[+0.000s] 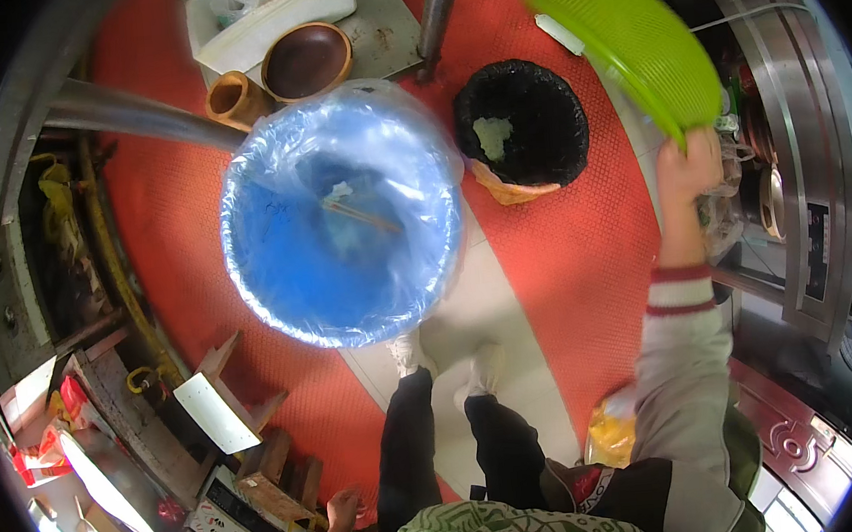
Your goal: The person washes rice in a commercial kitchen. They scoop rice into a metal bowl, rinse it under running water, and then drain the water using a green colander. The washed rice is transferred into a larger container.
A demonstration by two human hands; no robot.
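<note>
My right hand [690,164] grips the edge of a lime-green ribbed plastic basket [630,47], tilted on its side and blurred at the upper right. My left hand [344,508] hangs low beside my left leg. Its fingers look curled and nothing shows in it. In front of my feet stands a large blue bin [267,256] lined with a clear plastic bag. Thin wooden sticks [362,215] and a pale scrap [339,191] lie inside it. Right of it is a smaller bin [546,121] with a black liner, holding a pale clump [493,138].
Behind the blue bin are a brown bowl [307,60], a wooden cup-like container [229,98] and a white foam box [279,22]. Steel table legs [440,17] stand near them. Red mats [569,270] flank the tiles. Stainless equipment [800,161] lines the right; a wooden stool [216,414] is left.
</note>
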